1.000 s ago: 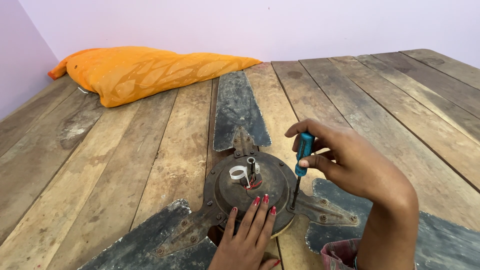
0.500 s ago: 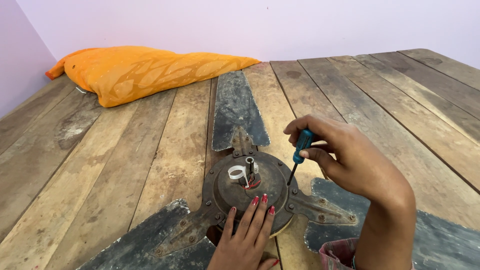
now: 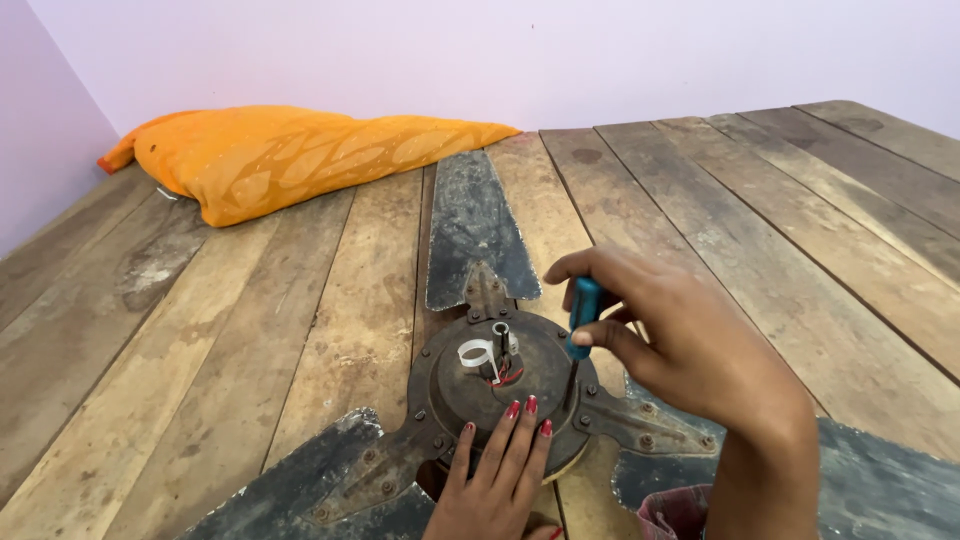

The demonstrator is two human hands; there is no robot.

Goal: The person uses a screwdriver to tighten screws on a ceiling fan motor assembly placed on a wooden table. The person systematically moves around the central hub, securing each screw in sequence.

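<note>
An old ceiling fan lies flat on a wooden plank platform, its round rusty motor hub [image 3: 470, 390] in the middle and three dark worn blades spreading out. My left hand [image 3: 497, 478] rests flat on the hub's near edge, fingers spread, nails red. My right hand [image 3: 680, 345] grips a screwdriver with a blue handle [image 3: 582, 317], held upright with its tip on the hub's right side near a blade bracket [image 3: 640, 425]. A white ring and red wires sit at the hub's centre [image 3: 490, 356].
An orange cushion [image 3: 290, 150] lies at the far left against the pale wall. One blade [image 3: 472, 225] points away from me; others reach to the near left [image 3: 300, 495] and right [image 3: 880, 480]. Pink fabric [image 3: 675, 512] shows at the bottom edge.
My right hand with the screwdriver has shifted slightly left and down, bringing the tip onto the hub's right side. My left hand stays on the hub.
</note>
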